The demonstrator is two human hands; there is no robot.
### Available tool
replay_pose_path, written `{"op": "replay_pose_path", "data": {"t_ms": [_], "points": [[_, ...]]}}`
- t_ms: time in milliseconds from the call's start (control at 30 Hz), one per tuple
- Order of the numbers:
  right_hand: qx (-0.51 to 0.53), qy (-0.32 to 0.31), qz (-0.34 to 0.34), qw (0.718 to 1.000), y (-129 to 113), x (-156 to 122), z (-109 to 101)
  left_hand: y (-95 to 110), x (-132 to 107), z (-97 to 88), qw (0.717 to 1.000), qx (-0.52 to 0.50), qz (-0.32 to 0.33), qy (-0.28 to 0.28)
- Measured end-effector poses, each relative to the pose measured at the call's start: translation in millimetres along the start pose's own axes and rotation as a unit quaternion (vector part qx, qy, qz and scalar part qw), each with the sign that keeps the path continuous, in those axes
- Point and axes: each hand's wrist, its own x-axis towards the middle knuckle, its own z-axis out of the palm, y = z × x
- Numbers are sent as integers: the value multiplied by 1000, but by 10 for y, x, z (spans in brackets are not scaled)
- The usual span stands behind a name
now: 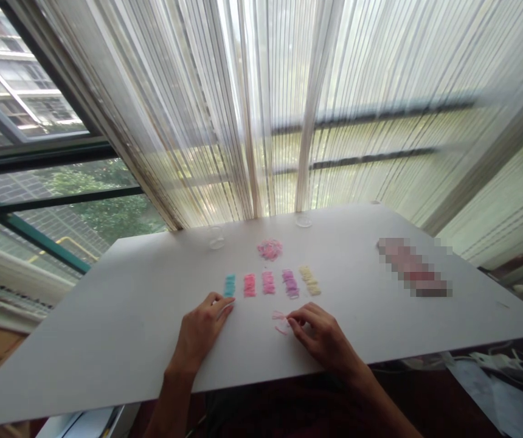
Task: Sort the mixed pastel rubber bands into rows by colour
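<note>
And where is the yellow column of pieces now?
In the head view, the yellow column is the rightmost of the five, next to the purple column and just beyond the right hand.

On the table (120, 328) before me, five small heaps (268, 283) lie in a row. My left hand (204, 319) is at the near end of the leftmost heap (229, 283); my right hand (318, 331) lies right of some loose pieces (280, 316), nearer me than the row. Behind the row sits a pile (270, 249), with one container (216, 239) behind left, another (303, 222) behind right. A curtain (357, 79) hangs beyond.
</note>
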Motion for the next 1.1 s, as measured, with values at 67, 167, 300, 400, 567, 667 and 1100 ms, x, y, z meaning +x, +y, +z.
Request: {"op": "replay_pose_path", "data": {"t_ms": [67, 167, 300, 400, 567, 667, 1100], "points": [[1, 2, 0, 1000, 2, 2, -1, -31, 34, -12, 1000, 11, 21, -9], [4, 0, 2, 1000, 6, 2, -3, -43, 64, -27, 998, 28, 46, -26], [11, -5, 6, 1000, 17, -7, -1, -27, 127, -56, 994, 49, 76, -57], [12, -8, 6, 1000, 20, -14, -2, -29, 177, -72, 992, 52, 93, -68], [11, -4, 9, 1000, 4, -9, -10, -82, 184, -62, 992, 57, 92, -60], [10, -5, 8, 1000, -2, -3, -11, -112, 163, -40, 994, 55, 80, -43], [13, -14, 20, 1000, 11, -12, -12, -196, 68, -46, 997, 27, 70, 10]]}}
